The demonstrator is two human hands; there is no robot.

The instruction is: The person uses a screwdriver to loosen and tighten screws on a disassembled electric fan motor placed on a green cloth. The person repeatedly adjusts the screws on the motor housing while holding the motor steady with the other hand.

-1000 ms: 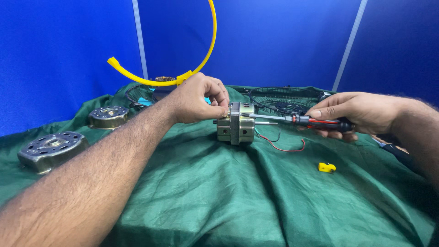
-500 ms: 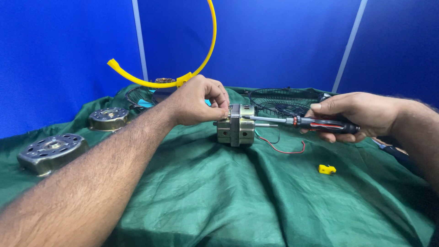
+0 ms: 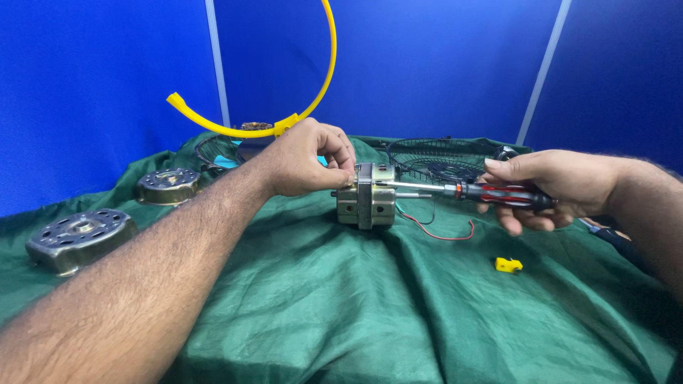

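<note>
A small metal fan motor (image 3: 367, 201) with red and black wires (image 3: 441, 231) lies on the green cloth (image 3: 356, 306). My left hand (image 3: 307, 158) pinches its top left edge with the fingertips. My right hand (image 3: 555, 186) grips a red-and-black-handled screwdriver (image 3: 491, 193), held level, with the shaft tip at the motor's right face.
Two round metal motor covers (image 3: 80, 236) (image 3: 167, 185) sit at the left. A curved yellow plastic ring piece (image 3: 284, 107) rises behind the motor. A black wire fan guard (image 3: 445, 160) lies at the back right. A small yellow clip (image 3: 508, 265) rests on the cloth at the right.
My right hand has shifted its hold on the screwdriver handle, turning slightly. My left hand and the motor stay where they were.
</note>
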